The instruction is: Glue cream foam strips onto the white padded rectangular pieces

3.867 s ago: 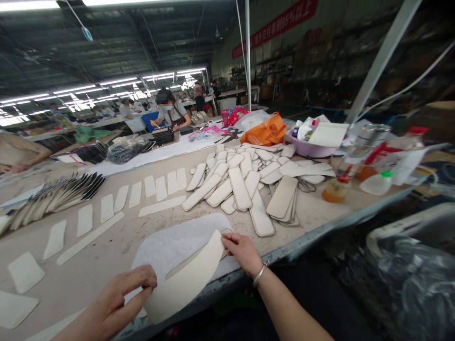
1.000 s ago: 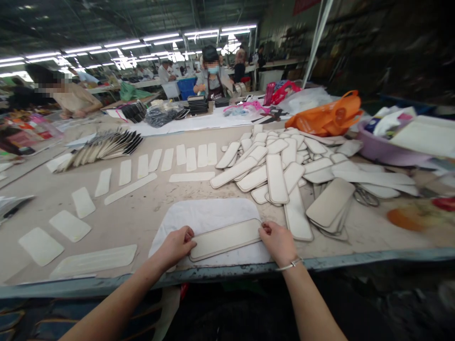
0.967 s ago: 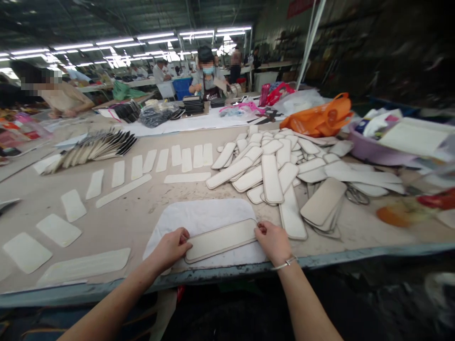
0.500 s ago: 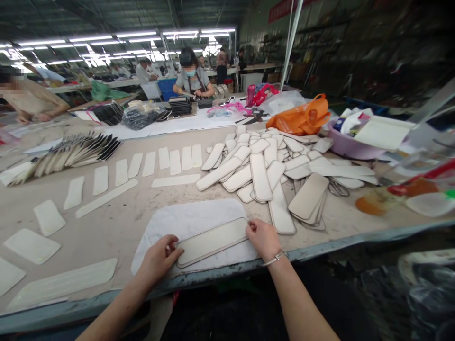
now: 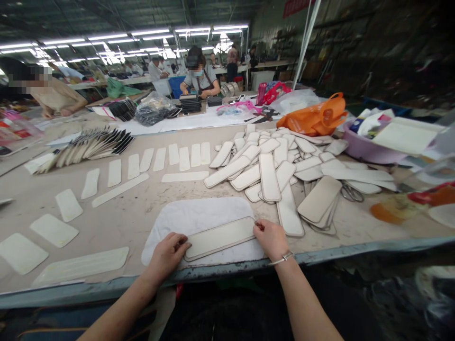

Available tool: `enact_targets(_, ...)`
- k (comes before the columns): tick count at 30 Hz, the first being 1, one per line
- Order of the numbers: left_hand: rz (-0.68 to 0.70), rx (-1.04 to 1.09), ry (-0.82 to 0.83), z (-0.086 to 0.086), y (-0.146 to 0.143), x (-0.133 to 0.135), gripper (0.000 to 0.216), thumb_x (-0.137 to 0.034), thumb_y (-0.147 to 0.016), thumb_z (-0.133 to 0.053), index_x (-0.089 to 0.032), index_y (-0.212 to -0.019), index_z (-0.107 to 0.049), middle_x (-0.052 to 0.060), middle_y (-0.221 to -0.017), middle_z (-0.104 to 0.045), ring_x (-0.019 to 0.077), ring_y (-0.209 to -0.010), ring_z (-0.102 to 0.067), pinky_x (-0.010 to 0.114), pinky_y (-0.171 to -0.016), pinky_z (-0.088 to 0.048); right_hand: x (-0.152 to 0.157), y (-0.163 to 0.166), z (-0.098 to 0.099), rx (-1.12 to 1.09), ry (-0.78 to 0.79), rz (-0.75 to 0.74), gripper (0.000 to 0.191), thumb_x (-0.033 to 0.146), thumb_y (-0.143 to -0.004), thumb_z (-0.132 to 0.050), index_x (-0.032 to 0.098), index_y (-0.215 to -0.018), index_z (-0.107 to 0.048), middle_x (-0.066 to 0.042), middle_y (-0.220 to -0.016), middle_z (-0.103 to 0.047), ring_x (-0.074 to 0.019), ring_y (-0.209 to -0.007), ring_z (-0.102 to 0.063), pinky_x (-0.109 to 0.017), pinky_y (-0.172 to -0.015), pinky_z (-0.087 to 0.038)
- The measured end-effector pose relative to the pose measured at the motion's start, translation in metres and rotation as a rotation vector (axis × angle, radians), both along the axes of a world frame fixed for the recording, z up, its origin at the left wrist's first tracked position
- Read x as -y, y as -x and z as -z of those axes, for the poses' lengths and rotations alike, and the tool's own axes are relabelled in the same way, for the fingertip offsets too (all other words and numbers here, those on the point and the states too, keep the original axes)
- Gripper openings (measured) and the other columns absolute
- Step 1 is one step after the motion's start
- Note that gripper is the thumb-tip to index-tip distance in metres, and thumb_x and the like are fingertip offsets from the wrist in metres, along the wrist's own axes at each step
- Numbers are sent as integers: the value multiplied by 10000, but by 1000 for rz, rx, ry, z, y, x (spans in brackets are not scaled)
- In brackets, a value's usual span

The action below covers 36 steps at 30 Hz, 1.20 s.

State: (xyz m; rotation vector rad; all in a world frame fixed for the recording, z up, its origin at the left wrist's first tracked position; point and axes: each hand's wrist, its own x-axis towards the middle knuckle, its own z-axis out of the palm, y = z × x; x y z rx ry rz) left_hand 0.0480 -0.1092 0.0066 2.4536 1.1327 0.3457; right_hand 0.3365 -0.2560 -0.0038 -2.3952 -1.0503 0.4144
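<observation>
A long off-white panel (image 5: 221,238) with rounded corners and a dark edge lies slightly slanted over a white cloth (image 5: 199,213) at the table's front edge. My left hand (image 5: 170,253) pinches its left end between thumb and fingers. At the opposite end, my right hand (image 5: 270,237), with a bracelet at the wrist, has its fingers closed on the panel's corner. A heap of similar dark-edged panels (image 5: 269,175) lies just beyond my right hand. Thinner cream pieces (image 5: 68,204) are laid out in a curved row to the left.
Scissors (image 5: 351,192) lie right of the heap, near a purple basin (image 5: 373,148) of odds and ends. An orange bag (image 5: 314,118) sits behind the heap. Fanned dark-and-cream pieces (image 5: 85,149) stand at the far left. Across the table a masked person (image 5: 201,78) handles dark pieces.
The camera view has swung a little left, so everything appears shifted right. Both hands keep hold of the same panel, which stays on the cloth at nearly the same slant.
</observation>
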Motion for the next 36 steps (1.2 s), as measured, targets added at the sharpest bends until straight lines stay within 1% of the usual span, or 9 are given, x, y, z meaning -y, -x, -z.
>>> enact_targets(5, -13, -5, 18, 2, 0, 0, 218, -375, -799, -528, -188, -889, -596, 5, -777, -585, 139, -635, -552, 269, -632, -467, -1, 0, -1, 18, 14, -10, 229, 244, -771, -486, 230, -826, -708, -16, -730, -686, -154, -712, -606, -241, -633, -371)
enact_targets(9, 89, 63, -36, 12, 4, 0, 271, -398, -863, -462, -228, -942, -658, 19, -874, -584, 142, -771, -592, 247, -707, -480, 0, 3, -4, 36, 32, -13, 219, 236, -789, -483, 235, -803, -702, -14, -715, -671, -149, -691, -594, -244, -631, -374)
enact_targets(13, 120, 92, -124, 23, 8, 1, 312, -420, -886, -432, -270, -973, -692, 16, -890, -559, 125, -747, -593, 217, -670, -475, 6, 7, -8, 205, 1, -25, 249, 255, -850, -453, 224, -763, -685, -49, -783, -632, -165, -732, -568, -267, -686, -405)
enact_targets(17, 131, 86, -147, 27, 9, 0, 326, -418, -898, -412, -268, -946, -697, 15, -887, -550, 114, -711, -582, 211, -653, -469, 10, 25, -15, 378, -106, 7, 235, 330, -870, -473, 209, -939, -663, -92, -901, -567, -212, -830, -534, -322, -749, -444)
enact_targets(21, 138, 80, -139, 26, 8, -1, 339, -429, -897, -400, -263, -922, -694, 17, -891, -551, 119, -738, -584, 213, -673, -471, 3, 54, -21, 412, -256, -87, 304, 227, -864, -459, 137, -1145, -532, -125, -1077, -541, -233, -1026, -490, -352, -905, -425)
enact_targets(27, 128, 43, -117, 22, 6, 0, 329, -430, -892, -398, -271, -926, -684, 16, -899, -559, 126, -751, -593, 217, -685, -479, 0, 35, -24, 348, -52, 98, 365, 226, -800, -523, 91, -1139, -521, -195, -1226, -493, -314, -1111, -461, -444, -927, -404)
enact_targets(30, 122, 53, -127, 21, 6, 1, 313, -430, -878, -413, -284, -922, -686, 11, -893, -568, 127, -743, -598, 215, -678, -487, 2, 25, -30, 303, -110, 129, 393, 256, -848, -475, 79, -1199, -482, -192, -1217, -517, -291, -1126, -476, -423, -945, -399)
enact_targets(32, 121, 63, -135, 22, 6, 0, 302, -427, -868, -426, -286, -915, -689, 9, -882, -570, 128, -731, -602, 215, -674, -493, 0, 41, -34, 293, -225, -28, 493, 321, -877, -454, 75, -1301, -402, -189, -1313, -464, -276, -1241, -395, -412, -1019, -348)
enact_targets(36, 155, 88, -141, 28, 8, -5, 271, -388, -854, -446, -279, -901, -691, 12, -857, -571, 138, -742, -615, 214, -680, -506, -9, 102, -31, 216, -322, -659, 657, 458, -879, -432, 178, -1435, -221, -86, -1502, -252, -227, -1390, -166, -420, -1119, -210)
